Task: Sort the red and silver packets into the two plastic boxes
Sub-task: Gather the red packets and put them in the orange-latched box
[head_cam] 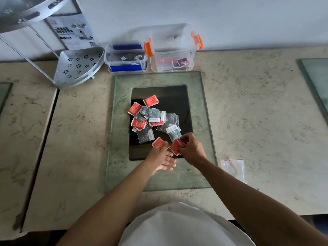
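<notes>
Here, a marble counter (248, 107) with a green slab (200, 174) and dark recess (174, 98). Behind it, orange-latched box (171, 66) holding red packets, beside blue-handled box (126, 65) holding silver ones. In the recess, mixed packet pile (154, 118). Right hand (191, 150) pinching red packets (176, 146); left hand (162, 158) open, fingers spread, touching another red packet (158, 142).

We can read no text with certainty. White labels (154, 119) on the silver packets (160, 119), heaped in the dark recess at the worktop's middle, carry print too small for us to make out. The carton (74, 31) at the back left corner shows dark lines of lettering, which are blurred for us as well.
</notes>
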{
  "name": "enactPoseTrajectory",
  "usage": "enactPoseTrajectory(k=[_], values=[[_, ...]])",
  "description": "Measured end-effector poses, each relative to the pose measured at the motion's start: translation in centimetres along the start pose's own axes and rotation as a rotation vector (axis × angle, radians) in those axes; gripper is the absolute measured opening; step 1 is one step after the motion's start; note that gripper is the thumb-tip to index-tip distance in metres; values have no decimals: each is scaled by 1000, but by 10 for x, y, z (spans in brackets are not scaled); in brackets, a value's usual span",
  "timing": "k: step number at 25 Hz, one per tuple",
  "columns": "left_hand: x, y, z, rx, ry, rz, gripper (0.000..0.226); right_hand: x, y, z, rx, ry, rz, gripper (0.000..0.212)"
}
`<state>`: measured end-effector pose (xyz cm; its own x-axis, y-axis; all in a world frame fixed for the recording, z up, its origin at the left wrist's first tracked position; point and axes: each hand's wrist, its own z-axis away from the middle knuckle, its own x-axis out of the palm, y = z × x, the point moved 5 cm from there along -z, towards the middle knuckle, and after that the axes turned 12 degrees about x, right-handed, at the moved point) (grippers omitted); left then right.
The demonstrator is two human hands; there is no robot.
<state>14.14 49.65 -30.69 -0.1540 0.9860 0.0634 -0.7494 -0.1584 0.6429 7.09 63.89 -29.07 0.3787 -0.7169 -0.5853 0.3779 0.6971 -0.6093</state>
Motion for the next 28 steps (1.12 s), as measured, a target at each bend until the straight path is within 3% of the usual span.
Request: enactPoseTrajectory(k=[2, 4, 8, 10, 15, 17, 22, 25, 28], values=[[-1, -2, 3, -86, -16, 108, 81, 7, -12, 13, -156, -7, -31, 26], [-4, -2, 4, -133, -17, 267, 85, 17, -23, 22, -330, -35, 9, 20], [-20, -3, 7, -100, 77, 538, 41, 42, -36, 36, -500, -182, 127, 27], [-32, -7, 8, -61, 108, 518, 21, 48, -39, 36, -459, -241, 129, 23], [-59, -10, 14, 50, 204, 577, 24, 55, -42, 13, -225, -231, 55, 16], [-70, -11, 10, 86, 268, 634, 19, 58, -47, 3, -197, -154, 120, 15], [-83, -12, 4, 143, 319, 733, 23, 66, -46, 1, -158, 4, 459, 44], [-86, -7, 5, 189, 281, 760, 20, 68, -46, -2, -115, -11, 381, 48], [-88, -1, 1, 215, 268, 749, 15, 66, -55, -5, -99, -27, 195, 28]])
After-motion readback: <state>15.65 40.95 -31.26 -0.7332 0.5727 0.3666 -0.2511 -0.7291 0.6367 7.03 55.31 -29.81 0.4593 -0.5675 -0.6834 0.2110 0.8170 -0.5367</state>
